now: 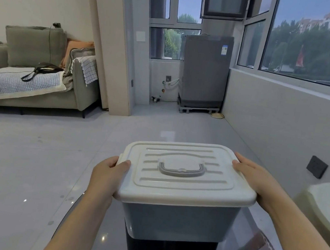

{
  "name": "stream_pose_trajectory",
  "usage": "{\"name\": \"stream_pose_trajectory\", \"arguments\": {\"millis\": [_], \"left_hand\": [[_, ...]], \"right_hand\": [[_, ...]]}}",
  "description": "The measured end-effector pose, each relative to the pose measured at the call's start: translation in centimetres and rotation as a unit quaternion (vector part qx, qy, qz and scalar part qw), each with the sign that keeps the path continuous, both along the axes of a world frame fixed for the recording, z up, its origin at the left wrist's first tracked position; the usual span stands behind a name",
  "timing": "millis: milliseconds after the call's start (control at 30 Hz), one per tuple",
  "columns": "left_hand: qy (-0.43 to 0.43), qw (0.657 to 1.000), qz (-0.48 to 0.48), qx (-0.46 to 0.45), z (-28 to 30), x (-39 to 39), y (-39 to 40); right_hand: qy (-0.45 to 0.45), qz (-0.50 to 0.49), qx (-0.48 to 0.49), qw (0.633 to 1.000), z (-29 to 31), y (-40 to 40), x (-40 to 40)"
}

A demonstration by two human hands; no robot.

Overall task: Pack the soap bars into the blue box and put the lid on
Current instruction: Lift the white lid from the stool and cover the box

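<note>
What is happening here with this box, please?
A person is holding a white lid on top of a blue box. The left hand grips the lid's left edge, thumb on top, and the right hand lies along its right edge. The lid covers the box, so no soap bars can be seen. The box stands on a glossy table.

two bare forearms — no sleeves; left hand (107, 172), right hand (256, 177) — bare.

Lid (187, 173) hides blue box (179, 221) interior; soap bars unseen; left hand (107, 172) fingers under rim.
</note>
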State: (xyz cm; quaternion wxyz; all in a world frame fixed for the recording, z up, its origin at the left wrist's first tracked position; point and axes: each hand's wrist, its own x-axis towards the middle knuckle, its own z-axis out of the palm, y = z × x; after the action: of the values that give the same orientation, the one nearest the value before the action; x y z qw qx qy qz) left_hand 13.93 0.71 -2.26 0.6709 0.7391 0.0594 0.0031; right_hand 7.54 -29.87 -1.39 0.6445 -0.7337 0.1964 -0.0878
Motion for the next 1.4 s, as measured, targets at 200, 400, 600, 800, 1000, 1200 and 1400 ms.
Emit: {"name": "stream_pose_trajectory", "arguments": {"millis": [200, 400, 600, 800, 1000, 1200, 1400], "left_hand": [[0.016, 0.999, -0.014, -0.032, -0.2, 0.2, 0.2], [0.064, 0.994, -0.042, -0.083, -0.4, 0.6, 0.5], [0.090, 0.992, -0.045, -0.071, -0.2, 0.5, 0.5], [0.003, 0.999, 0.055, 0.001, 0.1, -0.2, 0.2], [-0.020, 0.999, 0.049, 0.011, 0.2, -0.5, 0.2], [0.054, 0.997, 0.004, -0.054, 0.1, 0.0, 0.4], [0.025, 1.000, -0.008, -0.001, 0.3, 0.1, 0.4]], "right_hand": [[0.019, 0.003, 0.010, 1.000, 0.0, -0.1, -0.4], [0.036, 0.016, 0.078, 0.996, -0.2, -0.3, -0.8], [0.086, -0.057, -0.052, 0.993, 0.3, 0.3, -0.9], [0.023, -0.096, -0.102, 0.990, 0.7, 0.9, -1.3], [0.010, -0.099, -0.123, 0.987, 0.7, 1.0, -1.5], [0.021, -0.054, -0.119, 0.991, 0.8, 0.5, -1.6], [0.008, -0.068, -0.111, 0.992, 0.6, 0.5, -1.3]]}}
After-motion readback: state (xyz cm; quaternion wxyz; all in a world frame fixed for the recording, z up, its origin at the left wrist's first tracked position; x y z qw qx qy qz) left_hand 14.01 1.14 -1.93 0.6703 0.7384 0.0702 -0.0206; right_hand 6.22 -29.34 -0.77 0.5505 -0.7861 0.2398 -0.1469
